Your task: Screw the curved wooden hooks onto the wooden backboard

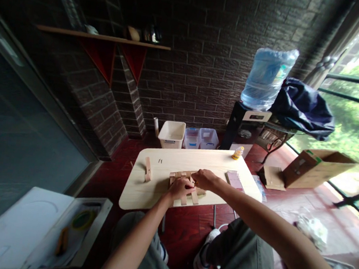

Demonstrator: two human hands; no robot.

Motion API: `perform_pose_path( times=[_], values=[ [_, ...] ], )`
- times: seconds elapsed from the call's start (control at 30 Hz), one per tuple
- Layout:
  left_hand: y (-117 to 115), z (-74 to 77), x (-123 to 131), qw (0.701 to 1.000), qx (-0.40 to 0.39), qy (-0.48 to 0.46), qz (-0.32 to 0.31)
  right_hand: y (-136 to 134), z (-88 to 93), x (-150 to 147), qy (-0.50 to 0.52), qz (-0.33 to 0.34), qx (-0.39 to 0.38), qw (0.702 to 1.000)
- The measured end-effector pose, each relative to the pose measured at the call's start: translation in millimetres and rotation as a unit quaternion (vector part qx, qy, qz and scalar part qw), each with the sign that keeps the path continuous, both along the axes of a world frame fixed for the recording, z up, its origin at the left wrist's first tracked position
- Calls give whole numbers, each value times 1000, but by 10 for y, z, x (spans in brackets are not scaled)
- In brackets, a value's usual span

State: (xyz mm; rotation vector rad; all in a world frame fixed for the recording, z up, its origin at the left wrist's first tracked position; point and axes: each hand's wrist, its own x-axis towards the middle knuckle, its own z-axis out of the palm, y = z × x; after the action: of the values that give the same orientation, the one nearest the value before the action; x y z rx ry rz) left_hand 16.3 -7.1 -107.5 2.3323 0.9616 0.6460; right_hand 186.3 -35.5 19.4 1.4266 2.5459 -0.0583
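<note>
A small assembly of light wooden slats lies on the pale table. My left hand rests on it from the near side, its fingers curled onto the wood. Close beside, my right hand is closed in a fist-like grip over the assembly's right part; what it grips is hidden and too small to name. A small red bit shows between the hands. To the left, a separate piece of wooden slats stands apart from both hands, with a few small dark pieces behind it.
A small yellow-capped bottle and a flat purplish booklet-like thing are on the table's right side. Bins and a water dispenser stand behind. At lower left is an open white box; a cardboard box sits right.
</note>
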Motion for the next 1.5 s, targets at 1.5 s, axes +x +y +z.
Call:
perform_pose_path(
  times=[1.5],
  values=[
    [-6, 15, -21, 1000, -25, 7, -7, 107, -68, -46, -34, 48, -5, 998]
  ],
)
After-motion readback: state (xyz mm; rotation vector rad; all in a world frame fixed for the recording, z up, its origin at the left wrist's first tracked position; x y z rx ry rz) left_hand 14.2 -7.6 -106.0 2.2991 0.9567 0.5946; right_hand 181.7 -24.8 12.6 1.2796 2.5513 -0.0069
